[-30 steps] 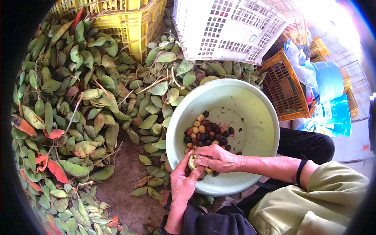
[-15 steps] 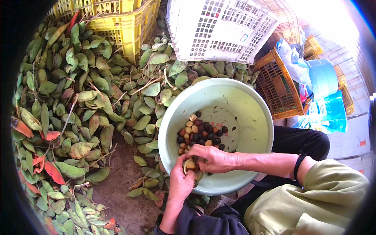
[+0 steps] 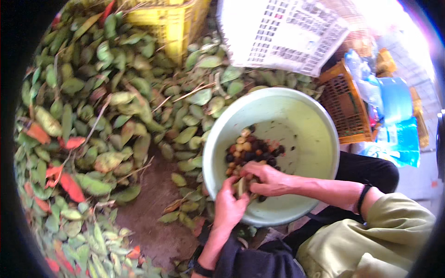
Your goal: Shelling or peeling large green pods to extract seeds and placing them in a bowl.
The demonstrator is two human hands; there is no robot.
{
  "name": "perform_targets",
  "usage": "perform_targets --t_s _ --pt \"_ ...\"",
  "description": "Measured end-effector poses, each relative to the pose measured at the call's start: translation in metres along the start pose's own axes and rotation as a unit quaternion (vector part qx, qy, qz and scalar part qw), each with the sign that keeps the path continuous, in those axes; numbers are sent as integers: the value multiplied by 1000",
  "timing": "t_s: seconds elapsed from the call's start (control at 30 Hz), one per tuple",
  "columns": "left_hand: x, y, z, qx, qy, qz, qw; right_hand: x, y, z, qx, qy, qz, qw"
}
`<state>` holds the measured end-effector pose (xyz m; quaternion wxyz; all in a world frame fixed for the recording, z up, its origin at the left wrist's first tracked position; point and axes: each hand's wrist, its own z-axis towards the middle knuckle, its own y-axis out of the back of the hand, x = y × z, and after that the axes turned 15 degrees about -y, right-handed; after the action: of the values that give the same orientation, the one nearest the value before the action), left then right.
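Over the near left part of a pale green basin (image 3: pixel 313 157), both my hands meet around a green seed pod (image 3: pixel 241 186). My left hand (image 3: pixel 229 207) grips the pod from the left, thumb and fingers closed on its side. From the right, my right hand (image 3: pixel 269 180) reaches across the basin, its fingers pinched at the pod and partly hiding it. Beyond my fingers, a heap of round seeds (image 3: pixel 245 147), black, brown and tan, lies on the basin bottom. Whether a seed is inside the pod cannot be made out.
Many green pods (image 3: pixel 120 99) spread over the floor at left, some with red-orange split husks (image 3: pixel 71 187). A yellow crate (image 3: pixel 169 28) and a white crate (image 3: pixel 282 37) stand behind. An orange crate (image 3: pixel 345 104) and blue plastic bags (image 3: pixel 394 139) sit at right.
The whole scene has shifted right in the picture. My hands stay together on the pod; the tan seed that showed between them earlier is no longer visible there.
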<state>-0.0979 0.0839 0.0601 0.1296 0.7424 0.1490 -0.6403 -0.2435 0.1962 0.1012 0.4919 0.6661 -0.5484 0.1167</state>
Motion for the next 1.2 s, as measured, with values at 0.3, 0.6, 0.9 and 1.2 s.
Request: perform_targets --t_s 0.3,0.6,0.9,1.2 --pt "21 -6 -5 -25 -86 -42 995 32 17 8 146 -64 -186 969" --pt "8 -5 0 -1 -24 21 999 26 -2 11 71 -40 -254 964" --pt "2 -1 -8 -47 -55 -145 987 2 37 27 -132 -24 -247 960" --pt "-28 13 -9 -58 -180 -121 974 56 50 4 170 -246 271 915"
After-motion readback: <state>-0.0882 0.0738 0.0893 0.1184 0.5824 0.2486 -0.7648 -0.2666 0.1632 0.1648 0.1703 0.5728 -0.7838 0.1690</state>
